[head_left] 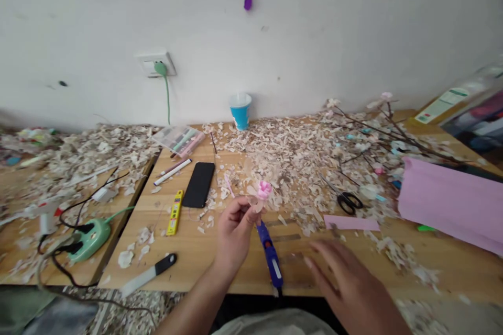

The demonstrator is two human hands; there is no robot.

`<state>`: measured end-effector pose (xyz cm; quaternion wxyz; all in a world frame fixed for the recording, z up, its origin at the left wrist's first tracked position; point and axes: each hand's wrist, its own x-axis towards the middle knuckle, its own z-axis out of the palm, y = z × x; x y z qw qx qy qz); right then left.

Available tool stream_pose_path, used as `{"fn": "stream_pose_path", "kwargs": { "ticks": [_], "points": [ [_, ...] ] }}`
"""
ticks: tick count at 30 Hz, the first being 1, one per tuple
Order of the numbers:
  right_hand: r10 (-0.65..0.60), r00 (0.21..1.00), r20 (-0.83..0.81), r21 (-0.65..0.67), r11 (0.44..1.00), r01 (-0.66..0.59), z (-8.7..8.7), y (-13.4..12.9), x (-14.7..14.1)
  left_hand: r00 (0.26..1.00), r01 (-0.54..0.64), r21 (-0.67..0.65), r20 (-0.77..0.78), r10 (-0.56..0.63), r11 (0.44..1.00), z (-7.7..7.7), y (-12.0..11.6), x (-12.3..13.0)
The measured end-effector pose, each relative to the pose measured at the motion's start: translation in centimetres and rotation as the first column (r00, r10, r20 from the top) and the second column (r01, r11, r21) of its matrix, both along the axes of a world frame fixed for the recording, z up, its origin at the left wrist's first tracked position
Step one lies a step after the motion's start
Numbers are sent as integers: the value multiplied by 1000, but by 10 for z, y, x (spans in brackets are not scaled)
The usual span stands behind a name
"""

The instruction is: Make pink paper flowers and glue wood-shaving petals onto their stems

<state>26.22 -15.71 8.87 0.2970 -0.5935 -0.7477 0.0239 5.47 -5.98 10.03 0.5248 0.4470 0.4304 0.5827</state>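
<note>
Pink flower, pinched in my left hand; my right hand, spread and seemingly empty, hovers. I judge assembly underway; gluing next calls for the glue gun between them.

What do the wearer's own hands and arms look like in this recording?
The left hand and right hand are bare: no gloves, sleeves, rings or watch show, though the right is blurred. Pale grey cloth, apparently clothing, shows at the bottom edge.
</note>
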Motion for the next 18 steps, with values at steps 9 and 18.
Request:
{"fn": "stream_pose_path", "kwargs": {
  "ticks": [9, 18],
  "points": [
    [-14, 991, -135, 26, 1000, 18, 0, 4, 2, 981, -38, 113, -183, 58, 993, 11, 3, -7],
    [42, 999, -18, -247, 968, -45, -80, -38, -23, 772, -92, 199, -604, 196, 976, -63, 63, -39]
  ]
}}
